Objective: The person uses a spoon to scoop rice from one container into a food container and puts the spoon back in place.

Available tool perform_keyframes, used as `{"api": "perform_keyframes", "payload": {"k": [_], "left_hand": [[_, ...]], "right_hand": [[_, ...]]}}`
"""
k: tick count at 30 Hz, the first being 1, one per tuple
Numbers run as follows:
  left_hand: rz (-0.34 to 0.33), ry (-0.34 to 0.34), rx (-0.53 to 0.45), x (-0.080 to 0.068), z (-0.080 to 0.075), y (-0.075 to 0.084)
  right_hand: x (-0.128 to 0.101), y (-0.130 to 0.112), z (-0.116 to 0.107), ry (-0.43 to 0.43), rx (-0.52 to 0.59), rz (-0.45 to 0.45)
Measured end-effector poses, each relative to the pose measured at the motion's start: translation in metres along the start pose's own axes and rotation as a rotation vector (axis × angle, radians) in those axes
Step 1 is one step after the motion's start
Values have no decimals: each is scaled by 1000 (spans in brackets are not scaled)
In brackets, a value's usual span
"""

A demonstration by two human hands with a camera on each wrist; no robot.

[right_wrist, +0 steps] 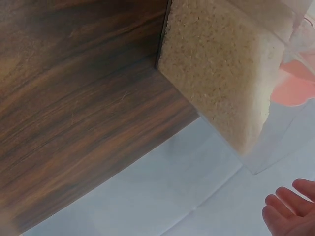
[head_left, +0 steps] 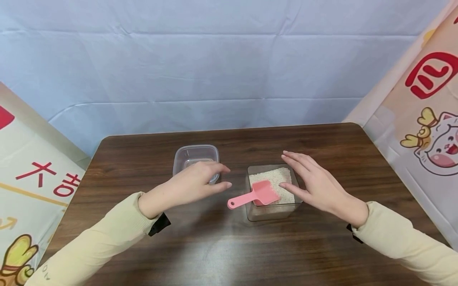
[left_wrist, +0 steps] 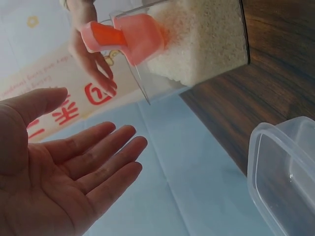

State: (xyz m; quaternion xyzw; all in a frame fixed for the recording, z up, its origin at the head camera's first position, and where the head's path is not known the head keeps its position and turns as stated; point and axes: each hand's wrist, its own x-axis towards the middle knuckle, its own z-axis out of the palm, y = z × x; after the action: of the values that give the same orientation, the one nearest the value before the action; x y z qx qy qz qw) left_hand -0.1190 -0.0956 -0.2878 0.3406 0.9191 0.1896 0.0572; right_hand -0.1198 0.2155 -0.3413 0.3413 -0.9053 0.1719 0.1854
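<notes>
A clear box of white rice [head_left: 277,177] stands right of the table's middle, and a pink scoop [head_left: 265,193] lies on the rice with its handle sticking out over the left rim. My left hand [head_left: 189,183] hovers in front of an open clear plastic container [head_left: 196,148], covering part of it in the head view. Its fingers are extended and hold nothing, as the left wrist view shows. My right hand [head_left: 316,184] is held above the right side of the rice box, fingers straight and thumb apart, with nothing in it. Neither hand touches the scoop.
Both containers stand on a dark wood-grain table [head_left: 222,246]. A pale blue cloth [head_left: 214,71] hangs behind it. Printed banners with red characters and cartoon figures line the left [head_left: 32,186] and right [head_left: 425,131] sides.
</notes>
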Motion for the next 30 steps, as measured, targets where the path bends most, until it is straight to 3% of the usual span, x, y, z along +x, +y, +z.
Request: {"api": "perform_keyframes", "payload": {"k": [12, 30], "left_hand": [[-15, -17, -71, -1, 5, 2], [-28, -5, -89, -1, 8, 1]], "right_hand": [[-5, 0, 8, -7, 22, -45], [-13, 6, 21, -29, 51, -90]]}}
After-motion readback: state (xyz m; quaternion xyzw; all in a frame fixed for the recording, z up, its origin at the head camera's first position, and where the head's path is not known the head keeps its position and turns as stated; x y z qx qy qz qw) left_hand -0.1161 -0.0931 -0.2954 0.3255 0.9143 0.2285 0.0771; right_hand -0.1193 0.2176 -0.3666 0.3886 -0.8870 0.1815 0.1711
